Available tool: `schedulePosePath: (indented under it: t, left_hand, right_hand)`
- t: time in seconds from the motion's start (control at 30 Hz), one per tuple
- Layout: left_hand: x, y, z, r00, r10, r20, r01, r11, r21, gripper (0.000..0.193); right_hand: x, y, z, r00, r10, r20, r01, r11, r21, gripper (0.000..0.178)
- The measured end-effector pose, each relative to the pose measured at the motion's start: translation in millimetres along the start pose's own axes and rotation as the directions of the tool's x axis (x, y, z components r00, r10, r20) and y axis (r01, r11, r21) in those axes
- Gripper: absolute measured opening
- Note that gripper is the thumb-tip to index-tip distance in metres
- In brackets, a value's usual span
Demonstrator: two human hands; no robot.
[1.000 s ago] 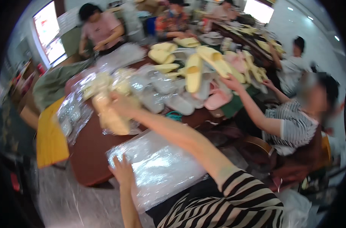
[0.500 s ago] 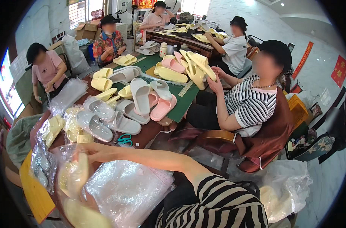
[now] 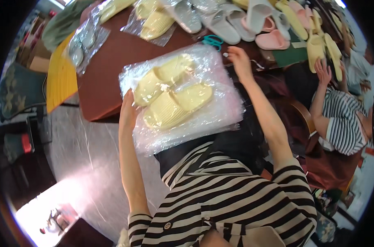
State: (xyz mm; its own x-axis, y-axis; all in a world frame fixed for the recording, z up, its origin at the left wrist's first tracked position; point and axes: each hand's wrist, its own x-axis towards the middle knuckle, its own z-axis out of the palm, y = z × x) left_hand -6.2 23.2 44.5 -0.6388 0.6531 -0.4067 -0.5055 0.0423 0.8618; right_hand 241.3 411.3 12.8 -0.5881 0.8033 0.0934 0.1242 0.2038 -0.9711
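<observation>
A pair of yellow slippers (image 3: 170, 105) in a clear plastic bag lies on a stack of clear bags (image 3: 220, 111), which spreads over the table edge toward my lap. My left hand (image 3: 128, 110) grips the left edge of the slippers' bag, its fingertips partly hidden by plastic. To the right, my right hand (image 3: 239, 61) reaches over the table's front edge with its fingers apart, holding nothing that I can see. A small white piece (image 3: 225, 54) lies by its fingertips, and teal-handled scissors (image 3: 213, 41) lie just beyond.
Loose grey slippers (image 3: 224, 25), pink slippers (image 3: 272, 40) and bagged yellow slippers (image 3: 157, 25) cover the far side of the brown table (image 3: 100, 82). A yellow board (image 3: 61, 74) stands at its left end. A person in stripes (image 3: 343, 119) works at the right with yellow slippers.
My view has tilted down toward my lap. The yellow slippers have come from the left onto the bag stack. My right hand has moved across toward the scissors.
</observation>
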Motion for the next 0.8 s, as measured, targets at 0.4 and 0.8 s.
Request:
schedulePosePath:
  t: [0.4, 0.8]
  left_hand:
    - [0, -14, 15, 0.996, -0.014, -0.091, 0.033, 0.977, 0.212, 0.086]
    - [4, -14, 21, 0.985, 0.082, -0.153, -0.034, 0.954, 0.298, 0.083]
  right_hand:
    - [-33, -57, 14, 0.311, 0.482, 0.819, -0.413, 0.845, -0.340, 0.032]
    - [-55, -92, 34, 0.793, 0.141, 0.593, -0.005, 0.974, -0.225, 0.048]
